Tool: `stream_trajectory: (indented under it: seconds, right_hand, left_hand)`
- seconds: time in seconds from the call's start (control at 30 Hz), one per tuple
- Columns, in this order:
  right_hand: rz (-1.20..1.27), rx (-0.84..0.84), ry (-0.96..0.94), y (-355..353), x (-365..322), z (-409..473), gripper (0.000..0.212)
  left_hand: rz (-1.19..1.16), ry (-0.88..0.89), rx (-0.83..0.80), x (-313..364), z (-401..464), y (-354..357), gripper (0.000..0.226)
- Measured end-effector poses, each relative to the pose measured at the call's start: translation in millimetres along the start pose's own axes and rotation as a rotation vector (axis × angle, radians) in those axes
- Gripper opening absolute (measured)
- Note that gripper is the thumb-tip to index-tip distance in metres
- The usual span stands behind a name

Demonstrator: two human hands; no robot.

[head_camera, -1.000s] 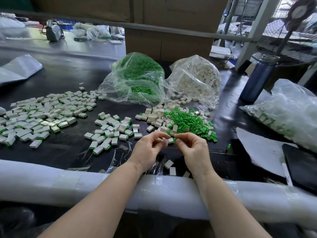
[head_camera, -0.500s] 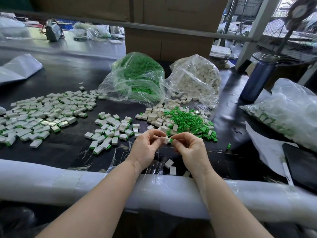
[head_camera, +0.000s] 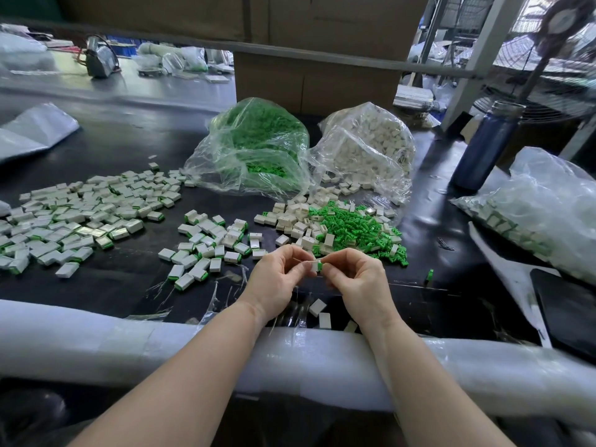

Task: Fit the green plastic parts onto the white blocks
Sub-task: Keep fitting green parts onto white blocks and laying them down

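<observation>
While L grip (head_camera: 280, 276) pinches white block (head_camera: 313, 266), R grip (head_camera: 356, 279) presses green part (head_camera: 320, 266).

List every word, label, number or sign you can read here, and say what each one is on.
None can be read.
Cardboard boxes: plain faces, no print showing.
Blue bottle: no label visible.
White blocks and green plastic parts: any markings too small to tell.
Dark tablet: blank.

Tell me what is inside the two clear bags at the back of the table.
The left bag holds loose green plastic parts; the right bag holds white blocks. Crinkled plastic and the heaps themselves hide whatever lies deeper inside.
</observation>
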State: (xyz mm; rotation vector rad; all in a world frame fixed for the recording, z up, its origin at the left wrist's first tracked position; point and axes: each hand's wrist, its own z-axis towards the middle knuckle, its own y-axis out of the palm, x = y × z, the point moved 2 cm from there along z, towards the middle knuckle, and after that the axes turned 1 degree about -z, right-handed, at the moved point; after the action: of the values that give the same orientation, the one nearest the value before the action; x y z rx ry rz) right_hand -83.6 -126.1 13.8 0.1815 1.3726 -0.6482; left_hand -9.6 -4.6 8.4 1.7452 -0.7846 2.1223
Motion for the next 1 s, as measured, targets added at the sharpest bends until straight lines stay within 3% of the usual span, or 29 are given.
stream_trajectory:
  seconds: [0.67, 1.0]
  right_hand:
    - [0.007, -0.038, 0.054, 2.3, 1.5, 2.5, 0.025]
    - [0.175, 0.012, 0.147, -0.5, 2.7, 3.0, 0.019]
  left_hand:
    - [0.088, -0.03, -0.041, 1.3, -2.4, 3.2, 0.014]
    - [0.024, 0.043, -0.097, 7.4, -4.5, 3.6, 0.015]
